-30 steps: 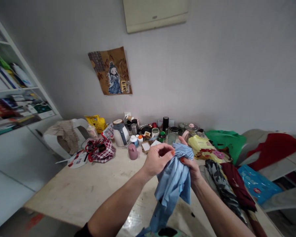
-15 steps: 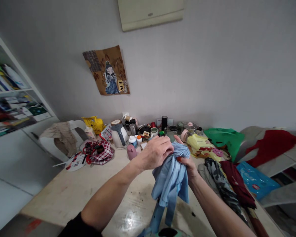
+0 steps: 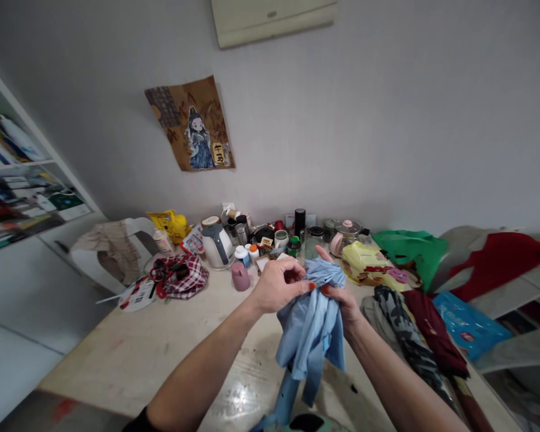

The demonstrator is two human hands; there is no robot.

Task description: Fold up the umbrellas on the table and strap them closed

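A light blue umbrella (image 3: 308,324) is held up over the table in front of me, its cloth gathered into pleats at the top and hanging in loose folds with a strap dangling. My right hand (image 3: 342,299) grips the gathered cloth from the right, thumb across the front and one finger pointing up behind it. From the left, my left hand (image 3: 281,285) pinches the pleats between thumb and fingers, its thumb tip close to the right thumb. Beneath the cloth a blue tube-like part (image 3: 287,393) slants down toward the bottom edge, where a teal piece with a dark oval is cut off.
Folded camouflage (image 3: 400,315) and maroon (image 3: 432,327) umbrellas lie at the right, beside a blue packet (image 3: 470,324). Along the wall stand a kettle (image 3: 218,246), a pink cup (image 3: 240,277), bottles and jars. A checked cloth bag (image 3: 191,276) lies at the left.
My left hand has rolled over and dropped slightly; its thumb now shows on the front of the pleats. The right hand keeps its grip, and the view has shifted slightly.
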